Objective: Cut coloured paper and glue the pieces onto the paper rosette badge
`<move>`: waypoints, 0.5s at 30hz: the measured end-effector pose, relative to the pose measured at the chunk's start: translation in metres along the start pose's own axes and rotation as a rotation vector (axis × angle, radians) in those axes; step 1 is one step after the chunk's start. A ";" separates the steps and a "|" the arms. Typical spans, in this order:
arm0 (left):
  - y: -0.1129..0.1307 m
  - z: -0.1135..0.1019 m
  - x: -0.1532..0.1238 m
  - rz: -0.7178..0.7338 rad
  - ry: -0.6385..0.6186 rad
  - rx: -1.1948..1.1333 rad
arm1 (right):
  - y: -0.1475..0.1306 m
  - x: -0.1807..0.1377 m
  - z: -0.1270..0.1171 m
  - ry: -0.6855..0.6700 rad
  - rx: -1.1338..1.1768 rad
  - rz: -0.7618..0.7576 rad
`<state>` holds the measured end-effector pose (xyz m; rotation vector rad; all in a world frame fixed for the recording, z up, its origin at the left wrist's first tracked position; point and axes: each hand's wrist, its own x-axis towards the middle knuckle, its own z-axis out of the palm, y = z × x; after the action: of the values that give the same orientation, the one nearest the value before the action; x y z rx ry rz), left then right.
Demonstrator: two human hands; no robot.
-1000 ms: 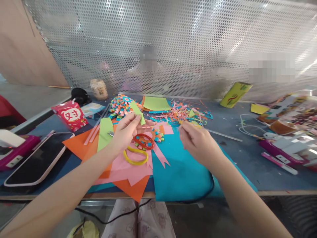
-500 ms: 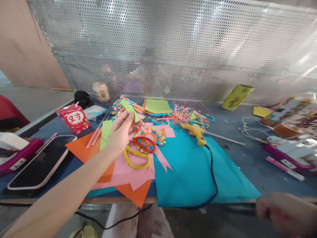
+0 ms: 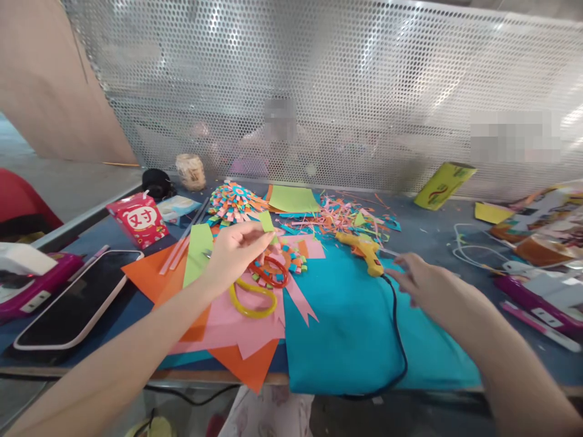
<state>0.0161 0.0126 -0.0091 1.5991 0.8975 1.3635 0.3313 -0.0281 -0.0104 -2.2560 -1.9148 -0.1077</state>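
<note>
My left hand (image 3: 241,252) pinches a short light-green paper strip (image 3: 266,221) between thumb and fingers, above the scissors. Red and yellow scissors (image 3: 252,297) lie below it on pink paper, their blades partly covered by the hand. Beneath is a round fringed paper piece (image 3: 296,258) with a pink ribbon tail (image 3: 301,300). My right hand (image 3: 419,279), fingers loosely bent and apart, is just right of a yellow glue gun (image 3: 364,250). It covers part of the glue stick behind the gun; no grip on either shows.
Blue paper (image 3: 337,321) spreads under the gun's black cord (image 3: 395,321). A fringed paper flower (image 3: 237,197) and paper scraps (image 3: 339,212) lie at the back. A phone (image 3: 77,297) and a red packet (image 3: 139,218) are at left; a yellow tube (image 3: 444,185) leans at right.
My right hand has come up from the lower right edge to beside the glue gun. My left hand has shifted slightly right and lower, still pinching the green strip.
</note>
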 end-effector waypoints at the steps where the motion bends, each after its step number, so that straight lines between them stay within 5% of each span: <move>1: -0.002 0.000 0.000 0.001 -0.012 0.013 | -0.014 0.012 -0.003 -0.057 -0.076 0.072; 3: -0.004 0.001 -0.001 -0.020 -0.038 0.021 | -0.036 0.033 -0.002 -0.170 -0.117 0.201; 6: -0.007 0.004 -0.002 -0.063 -0.062 0.039 | -0.047 0.055 0.010 -0.244 -0.116 0.204; 15: -0.009 0.006 -0.001 -0.158 -0.079 0.073 | -0.027 0.066 0.029 -0.182 -0.027 0.234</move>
<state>0.0220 0.0140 -0.0183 1.5893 1.0135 1.1627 0.3144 0.0453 -0.0253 -2.5665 -1.7203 0.1076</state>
